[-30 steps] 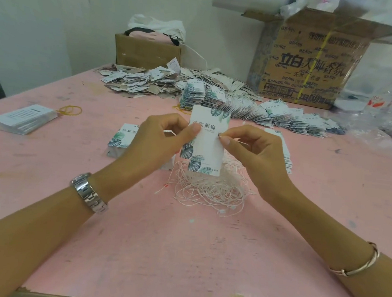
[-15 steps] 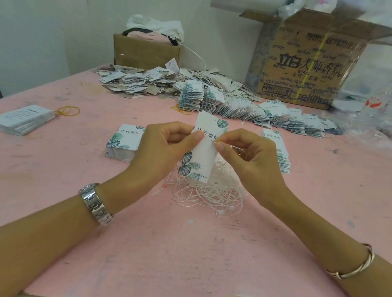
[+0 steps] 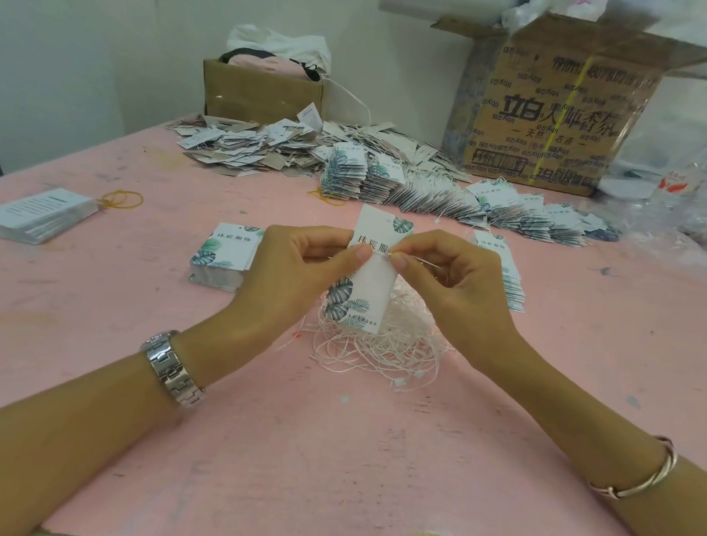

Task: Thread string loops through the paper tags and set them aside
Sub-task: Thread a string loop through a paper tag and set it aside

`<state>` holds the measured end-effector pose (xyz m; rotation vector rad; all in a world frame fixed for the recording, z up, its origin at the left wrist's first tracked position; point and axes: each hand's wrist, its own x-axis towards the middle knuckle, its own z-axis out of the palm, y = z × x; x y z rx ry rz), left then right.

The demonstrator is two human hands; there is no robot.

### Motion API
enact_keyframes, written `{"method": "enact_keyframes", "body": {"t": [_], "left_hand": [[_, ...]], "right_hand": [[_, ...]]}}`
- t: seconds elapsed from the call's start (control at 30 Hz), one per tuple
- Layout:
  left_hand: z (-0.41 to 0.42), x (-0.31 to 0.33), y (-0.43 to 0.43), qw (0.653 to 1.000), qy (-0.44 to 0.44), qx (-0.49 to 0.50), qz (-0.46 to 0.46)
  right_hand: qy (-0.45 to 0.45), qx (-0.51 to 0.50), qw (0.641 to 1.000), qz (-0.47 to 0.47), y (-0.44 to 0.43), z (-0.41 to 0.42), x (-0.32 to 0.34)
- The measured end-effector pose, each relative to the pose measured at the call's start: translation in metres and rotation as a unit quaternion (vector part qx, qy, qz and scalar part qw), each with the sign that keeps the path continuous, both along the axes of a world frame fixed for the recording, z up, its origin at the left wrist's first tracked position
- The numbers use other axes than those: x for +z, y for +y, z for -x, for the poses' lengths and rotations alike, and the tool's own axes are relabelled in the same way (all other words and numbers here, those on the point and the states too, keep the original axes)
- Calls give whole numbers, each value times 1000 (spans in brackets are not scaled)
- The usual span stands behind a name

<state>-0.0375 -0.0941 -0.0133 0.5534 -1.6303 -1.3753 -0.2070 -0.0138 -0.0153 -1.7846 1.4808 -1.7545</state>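
Head view: one paper tag (image 3: 373, 286), white with green leaf prints, is held upright above the middle of the pink table (image 3: 326, 458). The left hand (image 3: 295, 275) pinches the tag's left edge between thumb and curled fingers. The right hand (image 3: 457, 285) meets it at the tag's right edge, thumb and forefinger closed on a thin white string (image 3: 418, 260) at the card's surface; whether the string passes through a hole cannot be told. Directly beneath the tag lies a tangle of string loops (image 3: 383, 347). A neat stack of tags (image 3: 224, 256) sits just left of the left hand, and a second stack (image 3: 509, 277) lies behind the right hand. Farther back, a fanned row of tags (image 3: 456, 195) runs across the table, with a loose heap of tags (image 3: 247, 147) to its left. At the far edge stand a small cardboard box (image 3: 264, 93) and a large printed carton (image 3: 557, 114). A pile of white cards (image 3: 36, 214) and a yellow rubber band (image 3: 120, 199) lie at far left.
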Motion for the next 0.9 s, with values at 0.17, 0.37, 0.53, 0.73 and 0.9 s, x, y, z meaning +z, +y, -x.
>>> {"method": "enact_keyframes", "body": {"t": [0.17,0.37,0.53,0.73,0.9], "left_hand": [[1,0,1,1000,13,-6,-24],[2,1,2,996,41,-21,-71],[3,-1,3,996,23,-43,-71],[4,-3,4,996,7,-65,-61],[3,-4,3,997,-4,-67,-50]], "right_hand": [[8,8,1000,3,0,1,0],[-90,-25,995,28,0,2,4],[-195,-40,980,-21,-1,6,10],[-175,33,981,-73,-4,8,9],[-174,66,980,-69,-5,8,8]]}}
